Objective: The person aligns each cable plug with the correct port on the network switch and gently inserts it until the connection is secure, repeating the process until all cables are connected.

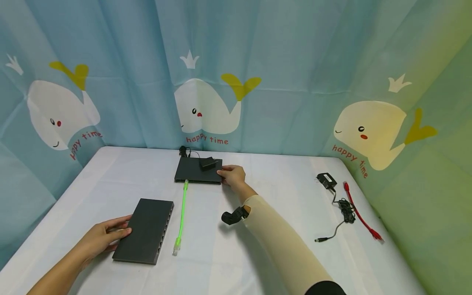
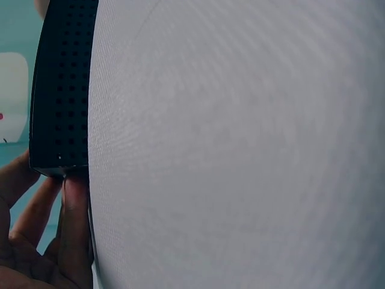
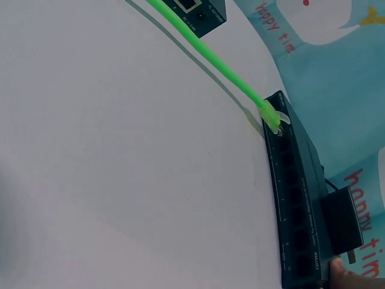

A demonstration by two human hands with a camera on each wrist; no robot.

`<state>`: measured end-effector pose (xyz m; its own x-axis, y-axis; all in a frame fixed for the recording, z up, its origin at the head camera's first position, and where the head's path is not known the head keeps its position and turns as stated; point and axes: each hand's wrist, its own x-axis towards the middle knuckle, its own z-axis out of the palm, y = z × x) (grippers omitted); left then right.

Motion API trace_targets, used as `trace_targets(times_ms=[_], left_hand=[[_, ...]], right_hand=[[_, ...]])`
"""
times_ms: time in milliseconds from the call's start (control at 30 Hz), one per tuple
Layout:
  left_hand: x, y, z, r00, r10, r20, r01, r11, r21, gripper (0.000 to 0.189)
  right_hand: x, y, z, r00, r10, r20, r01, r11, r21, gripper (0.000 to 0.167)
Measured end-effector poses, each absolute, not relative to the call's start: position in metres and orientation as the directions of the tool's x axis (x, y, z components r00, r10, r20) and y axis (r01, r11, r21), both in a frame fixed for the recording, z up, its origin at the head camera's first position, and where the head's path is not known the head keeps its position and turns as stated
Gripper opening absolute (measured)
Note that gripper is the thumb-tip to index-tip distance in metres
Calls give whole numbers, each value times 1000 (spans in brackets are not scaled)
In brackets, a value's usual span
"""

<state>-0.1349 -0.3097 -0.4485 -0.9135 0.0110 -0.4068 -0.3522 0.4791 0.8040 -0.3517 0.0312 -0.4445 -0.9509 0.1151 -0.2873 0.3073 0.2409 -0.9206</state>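
My left hand grips the left side of a black network switch, thumb on its top near the edge. The switch's perforated side shows in the left wrist view. Farther back, my right hand holds the right end of a second black network switch, whose row of ports faces the right wrist camera. On top of that switch sits a black power adapter. A green Ethernet cable runs between the two switches, its far plug right at the end port of the back one.
At the right of the white table lie another black power adapter with a bundled cord and a short red Ethernet cable. A blue curtain with whale prints hangs behind the table. A thin black cord shows behind the back switch.
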Motion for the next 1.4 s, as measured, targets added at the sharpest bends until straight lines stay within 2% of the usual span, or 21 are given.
trace_targets(times_ms=[433, 567, 767, 1100, 1400], left_hand=[[-130, -306, -446, -927, 36, -374, -310, 490, 815, 75], [-129, -305, -445, -929, 42, -367, -302, 486, 820, 74], [-131, -304, -445, -937, 33, -348, -287, 494, 821, 74], [-131, -307, -447, -934, 22, -358, -302, 493, 816, 76], [-131, -307, -448, -937, 25, -349, -291, 500, 816, 76]], right_hand=[[-341, 33, -446, -962, 115, -248, 267, 206, -941, 28], [-333, 38, -449, -964, 105, -243, 255, 126, -959, 28], [-309, 48, -448, -965, 54, -256, 257, 16, -966, 30], [-251, 37, -452, -976, -96, -196, 194, 35, -980, 33], [-220, 11, -453, -959, -212, -190, 192, 14, -981, 36]])
